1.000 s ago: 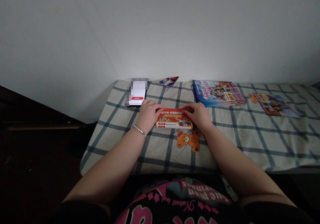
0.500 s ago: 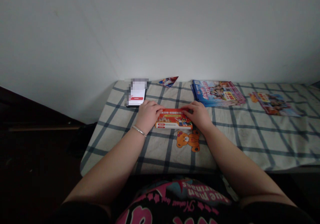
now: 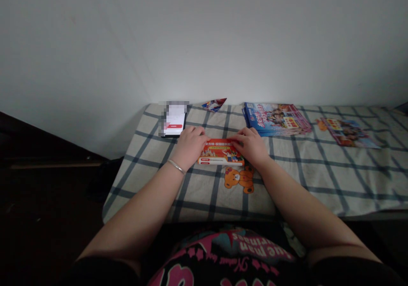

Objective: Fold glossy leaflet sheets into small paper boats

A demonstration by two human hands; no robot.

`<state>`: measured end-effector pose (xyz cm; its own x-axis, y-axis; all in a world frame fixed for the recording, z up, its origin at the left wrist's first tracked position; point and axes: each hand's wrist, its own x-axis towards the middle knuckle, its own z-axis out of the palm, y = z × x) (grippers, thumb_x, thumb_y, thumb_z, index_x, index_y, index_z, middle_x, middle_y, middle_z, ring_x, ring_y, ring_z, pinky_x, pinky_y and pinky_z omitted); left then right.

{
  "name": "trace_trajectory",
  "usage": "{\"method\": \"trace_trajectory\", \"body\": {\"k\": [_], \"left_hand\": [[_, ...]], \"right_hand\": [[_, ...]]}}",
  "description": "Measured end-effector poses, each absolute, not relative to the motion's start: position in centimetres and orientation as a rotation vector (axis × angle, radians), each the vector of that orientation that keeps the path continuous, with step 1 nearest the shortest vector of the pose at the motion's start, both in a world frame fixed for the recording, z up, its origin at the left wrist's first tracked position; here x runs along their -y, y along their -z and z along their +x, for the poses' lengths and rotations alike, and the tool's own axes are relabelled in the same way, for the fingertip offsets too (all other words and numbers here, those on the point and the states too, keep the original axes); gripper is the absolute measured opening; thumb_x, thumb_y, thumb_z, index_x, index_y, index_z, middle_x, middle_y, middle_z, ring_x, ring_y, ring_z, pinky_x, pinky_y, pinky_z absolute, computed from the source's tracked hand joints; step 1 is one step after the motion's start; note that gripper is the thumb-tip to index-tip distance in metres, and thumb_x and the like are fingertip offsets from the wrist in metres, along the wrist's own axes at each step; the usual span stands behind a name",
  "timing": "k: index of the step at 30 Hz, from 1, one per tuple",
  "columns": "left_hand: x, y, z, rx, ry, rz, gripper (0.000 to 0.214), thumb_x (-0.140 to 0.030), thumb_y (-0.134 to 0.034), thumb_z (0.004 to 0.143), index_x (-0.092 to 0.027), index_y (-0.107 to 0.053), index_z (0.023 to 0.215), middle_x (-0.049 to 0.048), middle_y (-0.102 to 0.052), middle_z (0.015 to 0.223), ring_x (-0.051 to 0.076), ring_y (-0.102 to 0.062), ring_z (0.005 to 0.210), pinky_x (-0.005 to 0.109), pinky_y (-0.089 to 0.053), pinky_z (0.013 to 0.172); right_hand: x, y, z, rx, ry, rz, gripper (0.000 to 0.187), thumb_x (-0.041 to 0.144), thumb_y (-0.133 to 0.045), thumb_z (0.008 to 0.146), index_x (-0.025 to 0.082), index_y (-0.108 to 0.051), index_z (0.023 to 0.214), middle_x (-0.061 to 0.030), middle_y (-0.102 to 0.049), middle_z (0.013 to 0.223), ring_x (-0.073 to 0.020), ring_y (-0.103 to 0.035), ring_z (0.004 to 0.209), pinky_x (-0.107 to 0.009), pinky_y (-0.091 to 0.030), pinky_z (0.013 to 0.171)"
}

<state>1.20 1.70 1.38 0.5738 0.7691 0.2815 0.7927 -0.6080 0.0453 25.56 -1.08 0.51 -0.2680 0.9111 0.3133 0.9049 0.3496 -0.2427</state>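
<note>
A red folded leaflet (image 3: 220,153) with Chinese print and a white lower edge lies on the checked cloth in front of me. My left hand (image 3: 190,143), a silver bangle at its wrist, grips the upper left corner with fingers closed. At the upper right corner my right hand (image 3: 251,145) pinches the paper, its fingers curled over the far edge. Parts of both short sides are hidden under my hands. Just below the leaflet, an orange bear print (image 3: 239,179) shows on the cloth.
Beyond my left hand lies a phone (image 3: 174,122) with a lit screen. A small folded paper piece (image 3: 214,104) rests near the wall (image 3: 204,43). To the right are a stack of blue flyers (image 3: 274,120) and a single flyer (image 3: 349,132) on the checked cloth (image 3: 306,171).
My fingers have shifted slightly along the leaflet's top edge, and both hands keep hold of its ends. The leaflet stays in nearly the same place.
</note>
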Motion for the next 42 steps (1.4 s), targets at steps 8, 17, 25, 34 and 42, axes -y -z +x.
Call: {"method": "trace_trajectory", "body": {"k": [8, 17, 25, 34, 42], "left_hand": [[-0.6, -3.2, 1.9, 1.282, 0.191, -2.723, 0.026, -0.012, -0.051, 0.092, -0.019, -0.072, 0.106, 0.0090, -0.067, 0.102, 0.026, -0.054, 0.097, 0.038, -0.042, 0.080], [0.5, -4.5, 3.1, 1.365, 0.080, -2.706, 0.024, -0.031, -0.057, 0.092, -0.013, -0.072, 0.100, 0.0119, -0.066, 0.104, 0.029, -0.056, 0.101, 0.040, -0.043, 0.079], [2.1, -4.0, 4.1, 1.369, 0.089, -2.708, 0.046, -0.054, -0.067, 0.083, -0.012, -0.069, 0.101, 0.0147, -0.062, 0.116, 0.030, -0.053, 0.104, 0.039, -0.040, 0.081], [2.3, -4.0, 4.1, 1.325, 0.023, -2.726, 0.060, -0.063, -0.062, 0.083, -0.008, -0.068, 0.108, 0.0169, -0.061, 0.120, 0.032, -0.050, 0.109, 0.041, -0.040, 0.082], [2.4, -3.6, 4.1, 1.328, 0.005, -2.706, 0.065, -0.064, -0.066, 0.079, -0.008, -0.067, 0.111, 0.0184, -0.058, 0.126, 0.031, -0.053, 0.107, 0.039, -0.042, 0.080]], "right_hand": [[0.7, -0.8, 25.5, 2.362, -0.085, -1.470, 0.030, 0.019, -0.053, 0.092, 0.028, -0.076, 0.109, -0.0022, -0.072, 0.111, -0.0247, -0.054, 0.099, -0.040, -0.045, 0.094], [1.3, -1.7, 25.1, 2.408, -0.105, -1.516, 0.031, 0.045, -0.062, 0.089, 0.027, -0.074, 0.112, -0.0055, -0.070, 0.113, -0.0259, -0.056, 0.103, -0.041, -0.045, 0.090], [2.3, -2.2, 24.6, 2.445, -0.049, -1.581, 0.052, 0.057, -0.072, 0.077, 0.026, -0.070, 0.119, -0.0074, -0.067, 0.119, -0.0296, -0.054, 0.111, -0.044, -0.044, 0.089], [2.8, -2.9, 24.0, 2.524, -0.013, -1.610, 0.065, 0.069, -0.069, 0.073, 0.024, -0.069, 0.120, -0.0112, -0.065, 0.123, -0.0333, -0.054, 0.111, -0.045, -0.044, 0.087], [3.2, -2.9, 24.0, 2.519, -0.039, -1.613, 0.070, 0.068, -0.071, 0.071, 0.023, -0.066, 0.125, -0.0122, -0.058, 0.137, -0.0357, -0.047, 0.125, -0.050, -0.044, 0.097]]}}
